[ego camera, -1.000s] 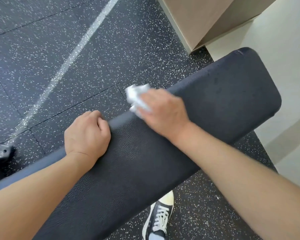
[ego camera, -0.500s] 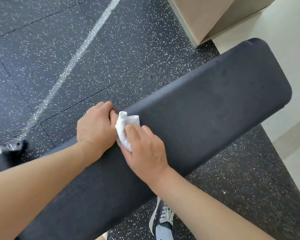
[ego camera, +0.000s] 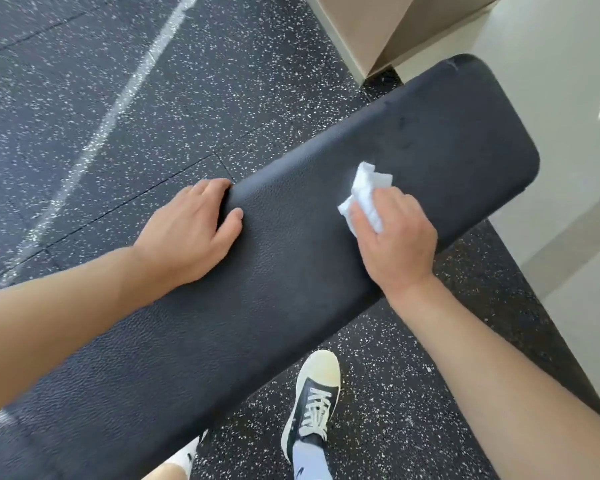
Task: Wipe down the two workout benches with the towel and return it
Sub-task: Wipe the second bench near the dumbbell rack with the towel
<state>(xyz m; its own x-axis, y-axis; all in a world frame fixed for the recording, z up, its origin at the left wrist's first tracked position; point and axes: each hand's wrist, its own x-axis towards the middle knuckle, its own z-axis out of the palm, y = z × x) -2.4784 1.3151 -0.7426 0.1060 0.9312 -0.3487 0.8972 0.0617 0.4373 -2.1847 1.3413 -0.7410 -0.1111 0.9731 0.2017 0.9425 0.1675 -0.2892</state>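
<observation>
Towel [ego camera: 368,195], gripped by right hand [ego camera: 395,240], has slid away from left hand [ego camera: 187,233] gripping bench [ego camera: 291,271] edge

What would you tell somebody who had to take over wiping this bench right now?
Right hand: holds the crumpled white towel pressed on the bench pad, toward its far rounded end.
Left hand: rests on the pad's far edge, fingers curled over the edge, thumb on top, steadying it.
Done: wiping of this bench is under way; how much of the pad has been covered cannot be told.
Left: finish this pad, including the near end at the bottom left. A second bench is not in view, so whether it has been wiped is unknown. Afterwards return the towel; its place is not in view either.
</observation>
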